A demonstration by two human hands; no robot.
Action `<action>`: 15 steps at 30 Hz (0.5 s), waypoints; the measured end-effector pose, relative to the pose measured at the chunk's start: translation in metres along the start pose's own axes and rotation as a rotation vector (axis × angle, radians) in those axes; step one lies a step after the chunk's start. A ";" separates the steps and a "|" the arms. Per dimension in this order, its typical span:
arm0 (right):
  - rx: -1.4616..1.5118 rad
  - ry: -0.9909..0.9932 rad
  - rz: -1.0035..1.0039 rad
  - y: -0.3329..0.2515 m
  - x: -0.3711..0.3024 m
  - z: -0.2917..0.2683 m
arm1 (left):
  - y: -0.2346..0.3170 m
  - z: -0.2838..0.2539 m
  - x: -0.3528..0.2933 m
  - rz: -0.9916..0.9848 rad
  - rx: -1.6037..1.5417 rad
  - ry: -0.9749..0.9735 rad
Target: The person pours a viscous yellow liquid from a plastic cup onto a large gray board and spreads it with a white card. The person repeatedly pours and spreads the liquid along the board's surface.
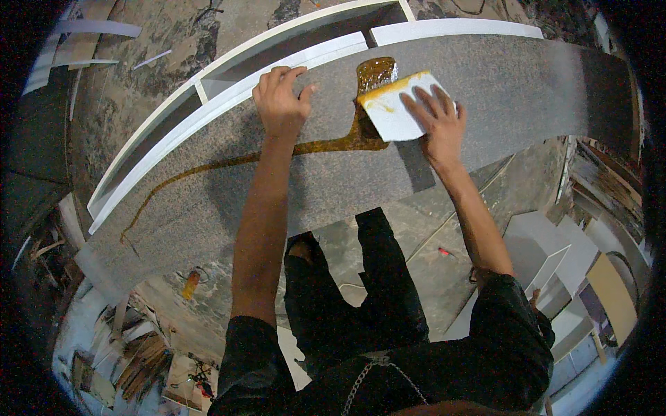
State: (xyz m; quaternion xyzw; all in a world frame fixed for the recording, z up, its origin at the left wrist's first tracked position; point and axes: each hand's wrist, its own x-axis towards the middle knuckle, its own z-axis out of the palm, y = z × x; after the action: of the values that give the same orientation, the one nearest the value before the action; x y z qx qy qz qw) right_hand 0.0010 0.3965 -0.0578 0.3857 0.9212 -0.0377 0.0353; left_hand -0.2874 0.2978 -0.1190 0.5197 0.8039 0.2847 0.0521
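A long grey speckled sheet (499, 90) lies across in front of me. Amber-brown glue-like liquid (377, 68) is pooled on it right of centre, and a thin trail runs from there to the left. My right hand (442, 125) grips a flat white rectangular piece (395, 114), fingers on top, its far edge smeared with the liquid and resting at the pool. Over the sheet's far edge, left of the pool, is my left hand (281, 104), empty, its fingers bent but apart; whether it touches the sheet is unclear.
Along the sheet's far side stands a white open-fronted board frame (201, 87). A white strip (454, 31) lies at far right. White panels (531, 243) lean at lower right, wood scraps (142, 367) at lower left. An orange-yellow object (190, 285) is on the floor.
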 end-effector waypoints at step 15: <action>-0.072 0.128 0.037 -0.003 0.047 0.022 | 0.001 0.000 0.001 -0.056 -0.012 -0.038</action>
State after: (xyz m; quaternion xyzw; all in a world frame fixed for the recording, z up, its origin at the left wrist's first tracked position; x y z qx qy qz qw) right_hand -0.0333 0.4254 -0.0843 0.4029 0.9149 0.0207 -0.0089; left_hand -0.2871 0.2992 -0.1185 0.5020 0.8151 0.2782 0.0785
